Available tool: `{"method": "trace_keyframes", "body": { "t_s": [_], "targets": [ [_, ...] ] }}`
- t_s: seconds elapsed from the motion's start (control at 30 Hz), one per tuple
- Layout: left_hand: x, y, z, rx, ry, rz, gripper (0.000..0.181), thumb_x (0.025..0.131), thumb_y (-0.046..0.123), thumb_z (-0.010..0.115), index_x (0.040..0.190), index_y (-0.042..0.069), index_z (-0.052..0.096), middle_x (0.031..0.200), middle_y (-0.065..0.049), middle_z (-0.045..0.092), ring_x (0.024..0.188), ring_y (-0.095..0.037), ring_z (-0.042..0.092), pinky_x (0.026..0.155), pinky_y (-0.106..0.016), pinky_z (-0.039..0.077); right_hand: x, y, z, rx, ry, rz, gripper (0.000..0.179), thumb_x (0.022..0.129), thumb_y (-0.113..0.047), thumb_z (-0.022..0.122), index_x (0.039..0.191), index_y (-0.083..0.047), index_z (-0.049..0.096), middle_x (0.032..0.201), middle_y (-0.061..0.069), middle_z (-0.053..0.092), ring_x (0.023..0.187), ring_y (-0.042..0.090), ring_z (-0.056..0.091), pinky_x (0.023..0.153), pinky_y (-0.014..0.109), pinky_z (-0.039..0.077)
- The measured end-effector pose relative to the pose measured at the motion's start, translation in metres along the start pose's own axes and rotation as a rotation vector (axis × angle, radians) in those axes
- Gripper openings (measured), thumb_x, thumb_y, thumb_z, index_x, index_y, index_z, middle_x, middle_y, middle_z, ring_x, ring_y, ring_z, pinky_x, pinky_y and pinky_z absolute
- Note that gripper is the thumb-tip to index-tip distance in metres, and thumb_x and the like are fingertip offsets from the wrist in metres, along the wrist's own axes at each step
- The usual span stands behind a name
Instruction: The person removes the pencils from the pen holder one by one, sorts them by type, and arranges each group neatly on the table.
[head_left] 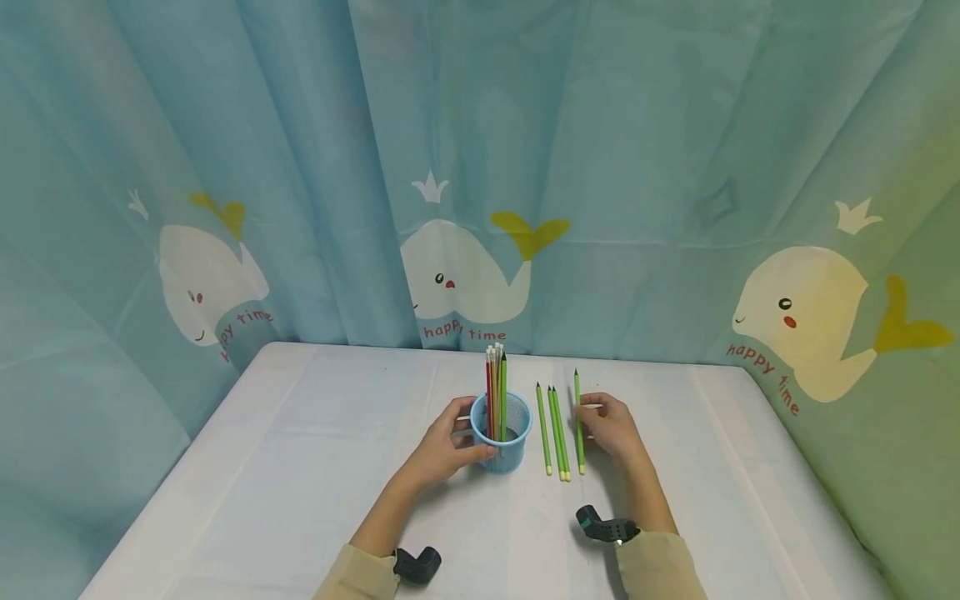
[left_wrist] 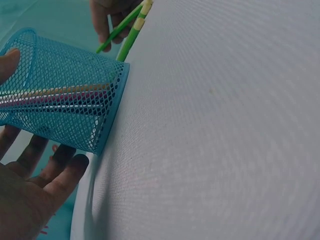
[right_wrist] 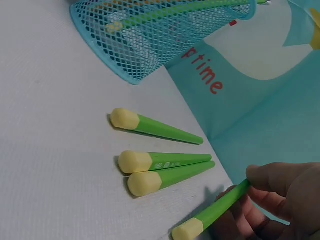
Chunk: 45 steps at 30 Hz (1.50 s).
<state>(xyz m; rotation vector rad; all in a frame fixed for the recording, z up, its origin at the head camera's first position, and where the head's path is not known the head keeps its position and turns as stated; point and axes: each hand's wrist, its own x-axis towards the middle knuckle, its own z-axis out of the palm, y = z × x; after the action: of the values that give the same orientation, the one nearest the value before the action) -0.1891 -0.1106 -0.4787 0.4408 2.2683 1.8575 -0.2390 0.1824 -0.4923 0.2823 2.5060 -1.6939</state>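
Note:
A light blue mesh pencil cup point(head_left: 506, 460) stands upright on the table. My left hand point(head_left: 441, 450) holds it from the left, thumb at the near side and fingers around the far side. Several pencils point(head_left: 492, 383) stand in the cup, red, yellowish and green, leaning together. To the right of it, my right hand point(head_left: 611, 427) pinches a green pencil point(right_wrist: 217, 209) between thumb and fingers; its pale yellow end points toward me, low over or on the table. Between cup and right hand lie three more green pencils: one alone point(right_wrist: 162, 129) and a touching pair point(right_wrist: 182, 175).
A white cloth covers the table point(head_left: 315, 467). Behind it hangs a blue-green curtain point(head_left: 637, 167) printed with whales. Dark wrist cameras are strapped on both forearms, the left one point(head_left: 417, 567) and the right one point(head_left: 603, 527).

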Motion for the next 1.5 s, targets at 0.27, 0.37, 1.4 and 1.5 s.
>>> {"method": "trace_keyframes", "body": {
  "t_s": [0.27, 0.37, 1.4, 1.5],
  "targets": [
    [-0.001, 0.001, 0.000, 0.005, 0.007, -0.009, 0.075, 0.082, 0.013, 0.082, 0.146, 0.011, 0.041, 0.145, -0.018, 0.047, 0.132, -0.040, 0.051, 0.106, -0.050, 0.048, 0.000, 0.003, 0.003, -0.071, 0.018, -0.007, 0.036, 0.095, -0.021, 0.065, 0.125, -0.002, 0.061, 0.092, 0.013, 0.067, 0.074, 0.018, 0.064, 0.060, 0.029, 0.061],
    [-0.001, 0.001, 0.000, 0.005, 0.009, -0.008, 0.075, 0.082, 0.013, 0.082, 0.146, 0.011, 0.041, 0.145, -0.018, 0.047, 0.132, -0.040, 0.051, 0.106, -0.050, 0.048, 0.000, 0.003, 0.003, -0.061, 0.013, -0.012, 0.036, 0.095, -0.020, 0.065, 0.125, -0.002, 0.062, 0.093, 0.013, 0.067, 0.076, 0.018, 0.064, 0.061, 0.029, 0.061],
    [0.000, 0.001, 0.000, -0.017, -0.008, 0.001, 0.075, 0.083, 0.013, 0.081, 0.146, 0.010, 0.040, 0.144, -0.018, 0.047, 0.132, -0.040, 0.051, 0.105, -0.049, 0.049, -0.023, -0.044, 0.027, 0.024, -0.144, -0.269, 0.034, 0.097, -0.023, 0.065, 0.125, -0.004, 0.064, 0.101, 0.014, 0.066, 0.092, 0.024, 0.068, 0.076, 0.038, 0.063],
    [0.000, 0.000, 0.000, -0.019, -0.007, 0.001, 0.074, 0.083, 0.013, 0.081, 0.145, 0.011, 0.040, 0.144, -0.017, 0.047, 0.132, -0.040, 0.051, 0.105, -0.049, 0.050, -0.026, -0.046, 0.034, 0.036, -0.149, -0.290, 0.035, 0.098, -0.026, 0.065, 0.126, -0.005, 0.064, 0.104, 0.012, 0.067, 0.096, 0.024, 0.067, 0.079, 0.038, 0.062]
  ]
}}
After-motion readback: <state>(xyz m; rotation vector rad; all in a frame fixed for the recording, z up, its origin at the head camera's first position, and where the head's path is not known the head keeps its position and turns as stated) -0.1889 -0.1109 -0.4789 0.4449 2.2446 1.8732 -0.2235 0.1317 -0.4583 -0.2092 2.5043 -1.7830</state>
